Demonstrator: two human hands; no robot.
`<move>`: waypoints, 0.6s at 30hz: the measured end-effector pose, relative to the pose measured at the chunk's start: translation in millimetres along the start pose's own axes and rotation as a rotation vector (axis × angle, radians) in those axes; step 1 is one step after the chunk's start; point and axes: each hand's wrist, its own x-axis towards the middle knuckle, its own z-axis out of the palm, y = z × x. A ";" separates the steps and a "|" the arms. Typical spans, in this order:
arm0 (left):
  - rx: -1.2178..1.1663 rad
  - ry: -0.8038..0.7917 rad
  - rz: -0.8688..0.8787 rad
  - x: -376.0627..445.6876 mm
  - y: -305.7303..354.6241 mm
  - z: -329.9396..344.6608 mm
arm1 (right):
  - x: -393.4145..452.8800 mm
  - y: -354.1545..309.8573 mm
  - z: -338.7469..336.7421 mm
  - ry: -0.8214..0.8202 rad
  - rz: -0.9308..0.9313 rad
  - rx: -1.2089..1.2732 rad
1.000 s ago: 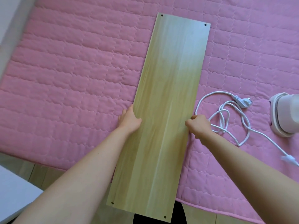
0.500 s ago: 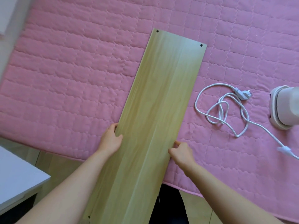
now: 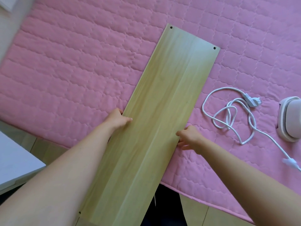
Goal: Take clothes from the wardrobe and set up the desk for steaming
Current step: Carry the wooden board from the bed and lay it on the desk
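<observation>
A long pale wooden board (image 3: 164,101) with small holes in its corners lies slanted on the pink quilted bed cover (image 3: 73,70), its near end sticking out past the bed's edge. My left hand (image 3: 117,120) grips the board's left edge, thumb on top. My right hand (image 3: 189,138) holds the right edge, fingers curled under it. A white steamer (image 3: 290,119) lies on the cover at the far right, its white cord (image 3: 232,118) and plug coiled between it and the board. No clothes are in view.
A white furniture corner (image 3: 14,165) stands at the lower left beside the bed. Wooden floor (image 3: 211,216) shows below the bed's near edge. A wall edge runs along the upper left.
Over the last second the board has been drawn toward me and turned, its near end swinging left. Both hands stay on its edges.
</observation>
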 end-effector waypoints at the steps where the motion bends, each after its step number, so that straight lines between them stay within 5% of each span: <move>1: -0.034 -0.003 -0.002 -1.4 0.0 -0.8 | -0.2 0.4 2.1 -0.005 0.005 0.019; 7: -0.150 0.027 0.087 -18.8 -5.2 -2.8 | -1.2 5.5 1.3 -0.037 0.012 0.039; 11: -0.132 0.091 0.143 -45.0 0.1 -5.0 | -17.0 -0.8 -10.0 -0.089 -0.067 -0.176; 15: -0.126 0.222 0.173 -81.5 12.5 -0.3 | -47.4 -24.9 -23.3 0.028 -0.388 -0.708; 18: -0.185 0.292 0.195 -107.8 17.2 5.7 | -79.2 -49.8 -28.4 0.071 -0.739 -0.846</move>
